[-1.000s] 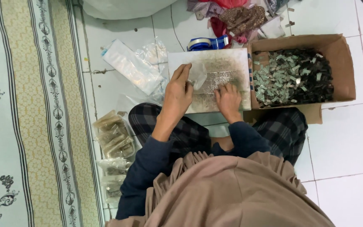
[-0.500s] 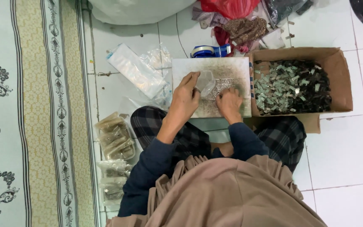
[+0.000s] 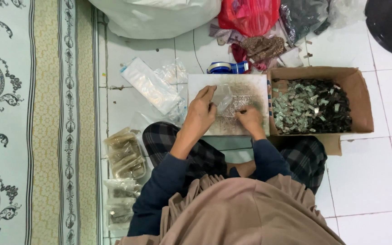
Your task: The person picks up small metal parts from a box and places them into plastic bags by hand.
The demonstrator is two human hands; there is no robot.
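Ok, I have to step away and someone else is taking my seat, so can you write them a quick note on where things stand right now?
Left hand: holds a small clear bag open over the board.
Right hand: on the pile of small pieces on the board; grip hidden.
Cardboard box of pieces at right. Filled bags stacked at left; empty bags beside the board.
Done: several bags filled. Left: this bag, and many pieces in the box.

Bright, even overhead light, soft short shadows, mild sheen on the white floor tiles (image 3: 368,177), sharp throughout.
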